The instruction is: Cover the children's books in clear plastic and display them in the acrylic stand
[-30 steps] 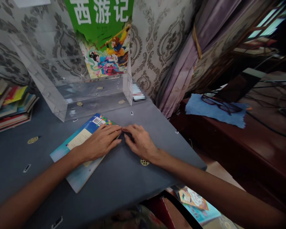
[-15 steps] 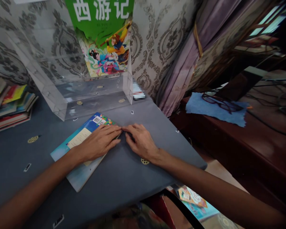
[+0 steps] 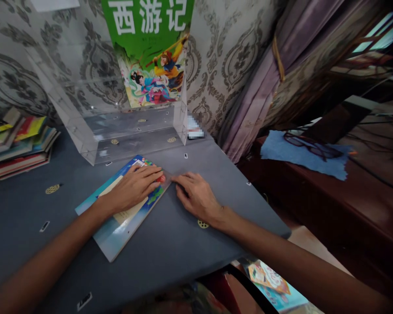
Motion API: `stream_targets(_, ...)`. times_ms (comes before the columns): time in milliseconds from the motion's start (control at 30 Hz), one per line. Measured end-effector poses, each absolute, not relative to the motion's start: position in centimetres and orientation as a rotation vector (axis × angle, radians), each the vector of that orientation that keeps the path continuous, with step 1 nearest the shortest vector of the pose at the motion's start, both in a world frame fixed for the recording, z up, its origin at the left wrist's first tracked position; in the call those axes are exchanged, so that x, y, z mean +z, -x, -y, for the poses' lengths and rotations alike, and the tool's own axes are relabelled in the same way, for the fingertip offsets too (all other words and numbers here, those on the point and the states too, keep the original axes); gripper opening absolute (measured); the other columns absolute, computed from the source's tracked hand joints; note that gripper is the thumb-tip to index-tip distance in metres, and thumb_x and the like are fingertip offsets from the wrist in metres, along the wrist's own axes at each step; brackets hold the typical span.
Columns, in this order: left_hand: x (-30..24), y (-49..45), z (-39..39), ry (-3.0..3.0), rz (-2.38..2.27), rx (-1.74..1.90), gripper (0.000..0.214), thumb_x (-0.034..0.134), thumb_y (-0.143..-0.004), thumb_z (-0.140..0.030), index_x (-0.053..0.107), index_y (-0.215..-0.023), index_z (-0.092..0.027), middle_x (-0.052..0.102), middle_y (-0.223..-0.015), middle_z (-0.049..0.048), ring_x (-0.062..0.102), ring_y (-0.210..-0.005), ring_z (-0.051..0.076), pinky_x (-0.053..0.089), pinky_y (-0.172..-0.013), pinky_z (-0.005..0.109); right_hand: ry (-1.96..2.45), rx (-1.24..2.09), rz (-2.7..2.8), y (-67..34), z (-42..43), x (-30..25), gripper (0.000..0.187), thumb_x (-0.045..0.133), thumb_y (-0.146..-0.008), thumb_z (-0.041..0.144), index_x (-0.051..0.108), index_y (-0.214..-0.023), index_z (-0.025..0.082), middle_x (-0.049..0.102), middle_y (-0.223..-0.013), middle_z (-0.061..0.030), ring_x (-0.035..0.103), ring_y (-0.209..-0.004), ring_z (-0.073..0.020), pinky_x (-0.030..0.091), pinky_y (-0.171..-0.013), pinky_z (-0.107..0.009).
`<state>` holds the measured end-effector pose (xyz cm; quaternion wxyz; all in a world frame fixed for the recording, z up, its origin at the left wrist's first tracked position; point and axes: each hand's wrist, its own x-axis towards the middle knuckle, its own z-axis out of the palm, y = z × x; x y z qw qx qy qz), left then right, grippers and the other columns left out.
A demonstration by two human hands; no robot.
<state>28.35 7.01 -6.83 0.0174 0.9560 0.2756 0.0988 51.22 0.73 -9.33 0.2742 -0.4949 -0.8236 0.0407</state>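
A thin blue picture book (image 3: 118,226) lies flat on the grey table (image 3: 170,244). My left hand (image 3: 134,189) rests palm down on its cover, fingers stretched out toward the book's right edge. Just to the right, my right hand (image 3: 198,196) lies flat on the table, its fingertips touching that edge of the book. A clear acrylic box (image 3: 94,109) stands behind the book, open toward me. Inside it, a green storybook (image 3: 150,48) leans upright against the right wall.
A stack of books (image 3: 16,144) sits at the table's left rear. Patterned wallpaper and a purple curtain (image 3: 258,87) stand behind. To the right is a dark wooden desk with a blue cloth (image 3: 301,152) and glasses. More books (image 3: 275,283) lie on the floor below the table edge.
My left hand has slid a little leftward on the cover, exposing more of the book's right edge. The camera view has shifted slightly. My right hand stays nearly in place.
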Motion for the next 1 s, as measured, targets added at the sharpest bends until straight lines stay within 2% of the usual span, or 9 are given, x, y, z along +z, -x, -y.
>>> stream_targets(233, -6.8, -27.6, -7.6, -2.966, -0.906, 0.307, 0.045, 0.028, -0.108, -0.040, 0.058, -0.136, -0.020, 0.060, -0.142, 0.0105, 0.051, -0.135, 0.022, 0.038, -0.110, 0.042, 1.317, 0.017, 2.332, -50.9, -0.6, -8.8, 0.022, 0.049, -0.093, 0.011, 0.067, -0.106, 0.017, 0.071, -0.097, -0.0102, 0.059, -0.091, -0.0250, 0.042, -0.077, -0.038)
stream_targets(433, -8.0, -23.3, -8.1, -2.914, -1.297, 0.428, 0.048, 0.031, -0.105, -0.045, 0.054, -0.139, -0.019, 0.059, -0.141, 0.0129, 0.056, -0.127, 0.026, 0.045, -0.105, 0.048, 1.279, -0.090, 2.430, -50.5, -0.5, -8.7, 0.029, 0.048, -0.096, 0.014, 0.066, -0.118, 0.014, 0.070, -0.107, -0.0150, 0.058, -0.095, -0.0274, 0.045, -0.080, -0.042)
stream_targets(600, -8.2, -20.8, -6.7, -2.854, -1.465, 0.451, 0.049, 0.029, -0.105, -0.045, 0.057, -0.136, -0.018, 0.063, -0.133, 0.0122, 0.061, -0.119, 0.026, 0.051, -0.100, 0.045, 1.288, -0.147, 2.441, -50.0, -0.6, -8.9, 0.035, 0.050, -0.095, 0.014, 0.063, -0.127, 0.009, 0.069, -0.120, -0.0168, 0.060, -0.104, -0.0295, 0.050, -0.085, -0.044)
stream_targets(767, -6.2, -20.2, -4.0, -2.696, -1.545, 0.378, 0.052, 0.031, -0.103, -0.048, 0.064, -0.128, -0.017, 0.071, -0.117, 0.0129, 0.067, -0.107, 0.029, 0.056, -0.091, 0.045, 1.254, -0.081, 2.435, -50.2, -1.1, -8.9, 0.034, 0.049, -0.098, 0.018, 0.065, -0.127, 0.012, 0.068, -0.128, -0.0173, 0.061, -0.114, -0.0291, 0.051, -0.093, -0.046)
stream_targets(867, -4.8, -19.6, -1.7, -2.530, -1.440, 0.280, 0.050, 0.034, -0.102, -0.053, 0.066, -0.127, -0.024, 0.075, -0.111, 0.0074, 0.071, -0.100, 0.027, 0.058, -0.085, 0.041, 1.224, 0.065, 2.411, -50.7, -2.1, -8.8, 0.032, 0.049, -0.099, 0.018, 0.066, -0.126, 0.015, 0.067, -0.131, -0.0153, 0.061, -0.119, -0.0277, 0.051, -0.096, -0.049)
stream_targets(933, -4.4, -19.3, -0.2, -2.443, -1.266, 0.224, 0.045, 0.036, -0.103, -0.052, 0.067, -0.126, -0.030, 0.076, -0.104, 0.0019, 0.072, -0.089, 0.021, 0.059, -0.079, 0.034, 1.178, 0.172, 2.392, -51.0, -2.7, -8.8, 0.032, 0.049, -0.098, 0.017, 0.066, -0.126, 0.017, 0.067, -0.133, -0.0130, 0.061, -0.123, -0.0258, 0.051, -0.098, -0.049)
stream_targets(1000, -4.5, -19.1, 1.0, -2.445, -1.148, 0.227, 0.040, 0.037, -0.104, -0.048, 0.066, -0.126, -0.033, 0.075, -0.104, 0.0002, 0.071, -0.089, 0.019, 0.059, -0.079, 0.031, 1.125, 0.244, 2.388, -51.1, -3.2, -8.8, 0.033, 0.050, -0.098, 0.018, 0.065, -0.127, 0.018, 0.067, -0.134, -0.0116, 0.059, -0.126, -0.0245, 0.050, -0.102, -0.050)
